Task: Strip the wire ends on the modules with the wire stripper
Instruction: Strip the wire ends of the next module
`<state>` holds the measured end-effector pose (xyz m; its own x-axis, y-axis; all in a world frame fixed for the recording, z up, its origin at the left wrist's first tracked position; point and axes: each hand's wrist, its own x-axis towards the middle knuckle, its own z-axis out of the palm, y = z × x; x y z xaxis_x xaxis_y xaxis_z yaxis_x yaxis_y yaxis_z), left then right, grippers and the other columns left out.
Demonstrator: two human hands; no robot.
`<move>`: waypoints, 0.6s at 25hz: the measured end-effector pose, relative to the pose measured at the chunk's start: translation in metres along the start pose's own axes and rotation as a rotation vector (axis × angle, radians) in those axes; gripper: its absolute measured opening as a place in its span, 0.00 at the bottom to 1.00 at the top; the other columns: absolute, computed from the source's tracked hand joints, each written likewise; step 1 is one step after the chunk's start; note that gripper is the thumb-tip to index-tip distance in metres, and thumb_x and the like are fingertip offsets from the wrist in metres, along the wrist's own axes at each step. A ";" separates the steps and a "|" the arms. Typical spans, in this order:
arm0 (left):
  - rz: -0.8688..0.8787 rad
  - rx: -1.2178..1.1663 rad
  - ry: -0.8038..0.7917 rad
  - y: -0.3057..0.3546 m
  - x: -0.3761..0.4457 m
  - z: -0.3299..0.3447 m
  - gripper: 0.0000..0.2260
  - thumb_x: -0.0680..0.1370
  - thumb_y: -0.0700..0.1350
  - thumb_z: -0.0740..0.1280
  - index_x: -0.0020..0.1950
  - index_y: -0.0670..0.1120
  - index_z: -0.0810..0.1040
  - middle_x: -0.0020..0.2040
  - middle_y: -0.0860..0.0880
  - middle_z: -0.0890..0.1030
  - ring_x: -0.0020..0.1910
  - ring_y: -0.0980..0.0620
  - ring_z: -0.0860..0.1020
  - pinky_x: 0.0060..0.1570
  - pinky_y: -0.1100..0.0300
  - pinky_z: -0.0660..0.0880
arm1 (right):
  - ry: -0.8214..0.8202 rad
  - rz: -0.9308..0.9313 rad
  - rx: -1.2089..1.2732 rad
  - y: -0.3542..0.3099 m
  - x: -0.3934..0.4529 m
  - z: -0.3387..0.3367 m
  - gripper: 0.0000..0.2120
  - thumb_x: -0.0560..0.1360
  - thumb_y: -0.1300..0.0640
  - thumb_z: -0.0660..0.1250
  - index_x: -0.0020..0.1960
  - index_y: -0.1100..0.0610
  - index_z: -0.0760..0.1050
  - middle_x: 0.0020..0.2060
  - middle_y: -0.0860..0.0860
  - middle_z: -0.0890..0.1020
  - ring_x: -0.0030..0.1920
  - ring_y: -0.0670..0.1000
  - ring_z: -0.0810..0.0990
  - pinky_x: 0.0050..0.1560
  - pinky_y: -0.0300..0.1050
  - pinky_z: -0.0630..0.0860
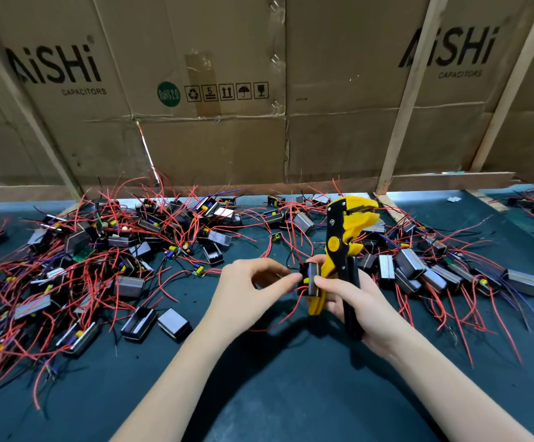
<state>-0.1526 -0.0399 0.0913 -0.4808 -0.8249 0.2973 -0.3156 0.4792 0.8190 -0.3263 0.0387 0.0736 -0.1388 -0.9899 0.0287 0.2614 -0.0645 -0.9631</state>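
A yellow and black wire stripper point(344, 237) stands upright above the dark green mat, jaws at the top. My right hand point(355, 301) grips its handles from the right, and its thumb also presses a small black module point(309, 280) held beside the handles. My left hand point(253, 285) pinches that module from the left with thumb and forefinger. Red wires point(286, 317) hang down from the module toward the mat.
Piles of black modules with red wires cover the mat at the left point(77, 266) and right point(444, 269). Two loose modules point(155, 323) lie left of my left forearm. Cardboard boxes point(211, 90) and wooden slats point(409, 94) wall off the back.
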 end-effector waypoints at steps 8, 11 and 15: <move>-0.096 -0.434 -0.042 0.000 0.004 -0.001 0.13 0.71 0.52 0.72 0.47 0.43 0.84 0.39 0.52 0.85 0.34 0.58 0.77 0.36 0.68 0.71 | -0.040 -0.088 -0.312 0.001 -0.006 0.006 0.15 0.68 0.53 0.70 0.55 0.51 0.77 0.46 0.52 0.82 0.47 0.46 0.80 0.52 0.39 0.76; -0.064 -0.550 -0.096 0.002 0.004 -0.005 0.12 0.73 0.48 0.69 0.46 0.40 0.81 0.34 0.50 0.79 0.27 0.56 0.70 0.28 0.67 0.66 | -0.061 -0.087 -0.319 0.000 -0.005 0.008 0.17 0.68 0.54 0.70 0.55 0.53 0.77 0.44 0.50 0.81 0.44 0.46 0.80 0.48 0.37 0.77; 0.064 -0.367 -0.134 -0.002 0.007 -0.027 0.05 0.78 0.40 0.67 0.48 0.40 0.82 0.35 0.54 0.80 0.31 0.56 0.72 0.34 0.66 0.70 | -0.012 -0.155 -0.394 -0.003 -0.005 0.002 0.16 0.68 0.54 0.72 0.53 0.56 0.74 0.38 0.48 0.81 0.38 0.47 0.78 0.43 0.37 0.74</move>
<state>-0.1331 -0.0551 0.1047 -0.6000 -0.7388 0.3069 0.0201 0.3696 0.9290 -0.3242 0.0431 0.0766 -0.1358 -0.9738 0.1822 -0.1476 -0.1620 -0.9757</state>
